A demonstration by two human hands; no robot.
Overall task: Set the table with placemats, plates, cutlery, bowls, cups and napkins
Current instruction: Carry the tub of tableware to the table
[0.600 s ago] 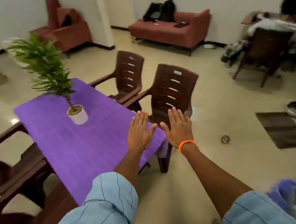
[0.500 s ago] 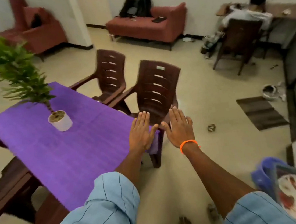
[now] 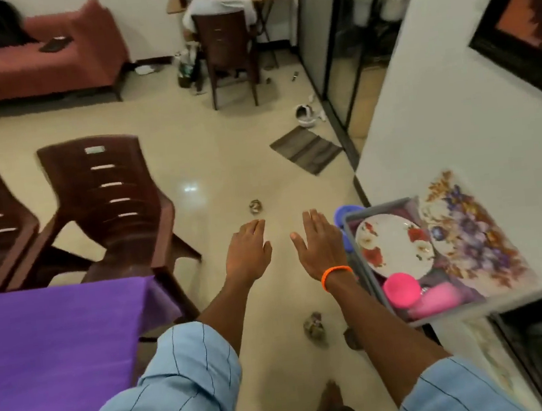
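My left hand (image 3: 248,252) and my right hand (image 3: 320,247) are stretched out flat over the floor, fingers apart, holding nothing. The table with its purple cloth (image 3: 57,348) lies at the lower left. At the right, a grey crate (image 3: 367,277) holds a white floral plate (image 3: 394,244), a pink cup (image 3: 401,289) and another pink item (image 3: 440,299). A flowered placemat (image 3: 473,234) stands behind the crate against the wall. A blue thing (image 3: 347,213) shows at the crate's far corner. My right hand is just left of the crate, apart from it.
Two brown plastic chairs (image 3: 108,202) stand along the table's far side. Small bits of litter (image 3: 314,326) lie on the tiled floor. A person sits at a small desk (image 3: 218,6) at the back, a red sofa (image 3: 34,63) stands at the left, and a doormat (image 3: 307,149) lies by a glass door.
The view has swung right: the table and plant have slid left, the plant out of sight, and the crate of tableware is now in full view. Both hands stay flat and empty.
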